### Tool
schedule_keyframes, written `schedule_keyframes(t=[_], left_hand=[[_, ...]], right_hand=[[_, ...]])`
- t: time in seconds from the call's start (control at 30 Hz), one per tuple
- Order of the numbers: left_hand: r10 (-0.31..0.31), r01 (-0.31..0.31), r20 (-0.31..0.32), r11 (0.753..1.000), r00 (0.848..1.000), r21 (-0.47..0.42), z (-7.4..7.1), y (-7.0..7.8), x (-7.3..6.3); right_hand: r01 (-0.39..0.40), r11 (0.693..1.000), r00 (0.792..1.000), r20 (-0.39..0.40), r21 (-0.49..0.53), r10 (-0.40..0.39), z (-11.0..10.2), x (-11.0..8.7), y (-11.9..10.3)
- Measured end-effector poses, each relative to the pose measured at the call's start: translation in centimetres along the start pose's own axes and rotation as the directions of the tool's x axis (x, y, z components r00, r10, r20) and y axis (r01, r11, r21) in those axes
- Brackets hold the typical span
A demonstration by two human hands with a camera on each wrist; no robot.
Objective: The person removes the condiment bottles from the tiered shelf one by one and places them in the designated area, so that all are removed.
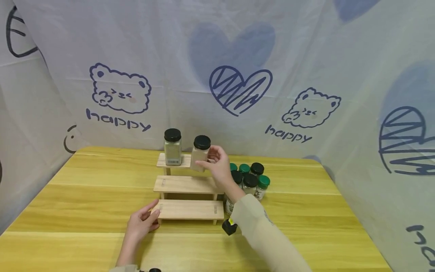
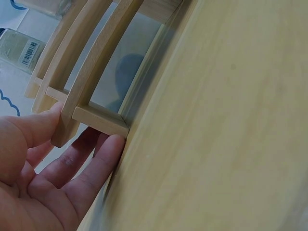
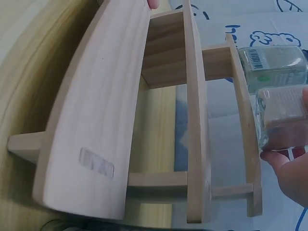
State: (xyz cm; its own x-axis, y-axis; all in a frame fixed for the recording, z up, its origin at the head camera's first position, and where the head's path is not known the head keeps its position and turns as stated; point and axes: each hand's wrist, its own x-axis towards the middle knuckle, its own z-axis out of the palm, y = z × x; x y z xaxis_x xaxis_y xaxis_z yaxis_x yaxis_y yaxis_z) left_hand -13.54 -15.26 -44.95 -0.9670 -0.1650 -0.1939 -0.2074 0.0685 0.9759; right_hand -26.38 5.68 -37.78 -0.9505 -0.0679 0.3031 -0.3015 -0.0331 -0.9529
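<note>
A three-step wooden display rack (image 1: 190,209) stands on the table. My left hand (image 1: 139,223) grips the left end of its lowest step; in the left wrist view the thumb lies on the board (image 2: 89,72) and fingertips touch the leg beneath. With thumb and fingers my right hand (image 1: 220,166) holds a clear glass spice jar (image 1: 199,155) with a black lid, upright at the top step. In the right wrist view that jar (image 3: 281,120) is right at the top board's edge. To its left, a second black-lidded jar (image 1: 173,151) stands on the top step.
Several spice jars with black lids (image 1: 257,168) and green lids (image 1: 264,181) cluster right of the rack, partly behind my right forearm. A small black block (image 1: 229,227) shows beside the right sleeve (image 1: 268,238). A printed cloth (image 1: 176,56) hangs behind the wooden table (image 1: 85,189).
</note>
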Motion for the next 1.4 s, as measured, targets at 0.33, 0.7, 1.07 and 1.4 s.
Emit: schedule_keyframes(t=[0.33, 0.7, 1.07, 1.4], left_hand=[[-0.009, 0.009, 0.001, 1.0, 1.0, -0.006, 0.0, 0.0, 0.0], [-0.01, 0.01, -0.003, 1.0, 1.0, 0.001, -0.1, -0.2, -0.1], [0.002, -0.002, 0.003, 1.0, 1.0, 0.022, -0.1, -0.2, -0.1], [0.001, -0.001, 0.001, 1.0, 1.0, 0.017, -0.1, -0.1, 0.0]], right_hand=[[-0.051, 0.995, 0.999, 0.014, -0.088, 0.053, -1.3, -1.9, -2.2], [-0.042, 0.993, 0.998, 0.032, -0.108, 0.046, -2.1, -3.6, -2.4], [-0.021, 0.996, 0.998, 0.052, -0.089, 0.025, -2.9, -5.1, -2.6], [-0.039, 0.991, 0.994, 0.099, -0.129, 0.052, -3.7, -7.0, -2.6]])
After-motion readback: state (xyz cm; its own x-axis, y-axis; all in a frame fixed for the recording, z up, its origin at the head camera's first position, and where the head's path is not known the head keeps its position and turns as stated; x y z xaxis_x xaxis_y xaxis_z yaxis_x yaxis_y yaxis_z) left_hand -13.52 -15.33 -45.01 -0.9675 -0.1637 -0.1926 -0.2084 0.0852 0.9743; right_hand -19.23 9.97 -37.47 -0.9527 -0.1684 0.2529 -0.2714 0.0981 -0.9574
